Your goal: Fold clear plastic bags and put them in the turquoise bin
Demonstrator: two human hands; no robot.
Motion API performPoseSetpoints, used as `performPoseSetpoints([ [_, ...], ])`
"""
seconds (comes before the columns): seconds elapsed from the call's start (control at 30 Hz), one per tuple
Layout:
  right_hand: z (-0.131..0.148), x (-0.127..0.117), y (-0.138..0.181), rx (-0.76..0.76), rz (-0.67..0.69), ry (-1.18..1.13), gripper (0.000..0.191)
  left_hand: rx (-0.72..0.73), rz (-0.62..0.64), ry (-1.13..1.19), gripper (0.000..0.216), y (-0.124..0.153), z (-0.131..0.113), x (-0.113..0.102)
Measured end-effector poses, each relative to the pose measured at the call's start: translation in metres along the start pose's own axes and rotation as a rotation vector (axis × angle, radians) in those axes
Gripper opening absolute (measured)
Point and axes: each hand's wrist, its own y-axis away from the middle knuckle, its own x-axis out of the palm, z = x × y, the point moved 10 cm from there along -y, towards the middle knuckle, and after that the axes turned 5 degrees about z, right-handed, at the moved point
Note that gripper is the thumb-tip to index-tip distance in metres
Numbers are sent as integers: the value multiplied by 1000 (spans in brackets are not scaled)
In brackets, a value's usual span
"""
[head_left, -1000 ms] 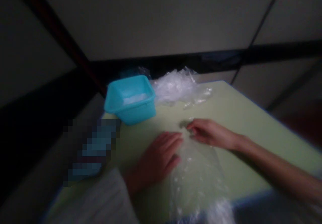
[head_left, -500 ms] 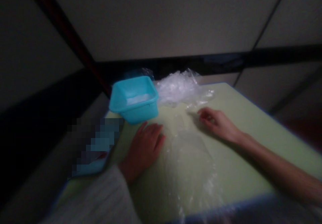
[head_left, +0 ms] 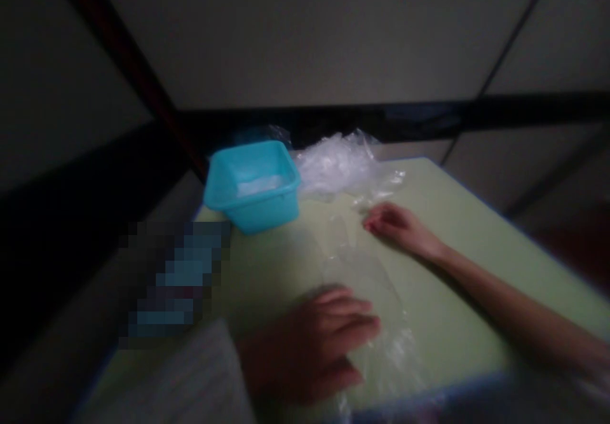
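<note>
A clear plastic bag lies flat on the pale green tabletop in front of me. Over its lower left part is my left hand, open, palm down with the fingers stretched to the right. It is somewhat blurred, and I cannot tell how firmly it touches the plastic. Beside the bag's upper right side, my right hand rests low on the table with its fingers curled in. Whatever is between those fingers, if anything, is hidden.
A turquoise plastic basket with whitish contents stands at the back left. Next to it is a crumpled heap of clear plastic bags. A pixelated bluish object lies at the left edge of the green table. Panels rise behind.
My left hand has moved right and toward me, from near the basket to over the bag. My right hand has shifted slightly left, its fingers more curled.
</note>
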Motion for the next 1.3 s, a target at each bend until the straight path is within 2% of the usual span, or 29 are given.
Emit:
performPoseSetpoints([
  [0.1,5,-8,1,7,-72,-20,20,17,-13,-3,46,1,-2,-1],
  [0.17,8,-4,3,9,-52,-111,22,28,-28,-1,47,1,-4,-3],
  [0.33,-6,32,9,163,236,-290,36,50,-1,15,44,0,-7,0],
  [0.37,-8,31,8,164,230,-294,38,48,13,15,44,0,-7,1],
  [0.43,-12,17,2,128,122,-276,37,43,20,15,43,0,-6,1],
  [0.53,-12,-9,-3,87,-77,-167,33,33,3,10,42,0,-6,-2],
  [0.63,0,-17,-3,30,-146,-68,27,36,-16,17,43,0,-7,-4],
  [0.73,25,0,0,-127,-55,88,26,37,-16,26,44,0,-7,-3],
  [0.8,37,26,3,-222,108,277,28,37,-12,31,44,0,-6,-2],
  [0.9,36,60,6,-299,312,586,33,26,-13,47,45,-1,-5,-1],
  [1.0,28,61,0,-292,279,765,38,17,-21,88,45,-1,-6,-2],
  [1.07,24,53,-4,-257,205,805,42,27,-61,140,46,0,-5,-5],
  [1.13,25,45,-5,-238,156,791,43,-18,-155,181,46,3,6,-13],
  [1.27,28,43,1,-232,167,759,45,-357,-442,117,40,27,61,-39],
  [1.3,28,47,3,-242,199,777,47,-432,-473,65,42,34,73,-43],
])
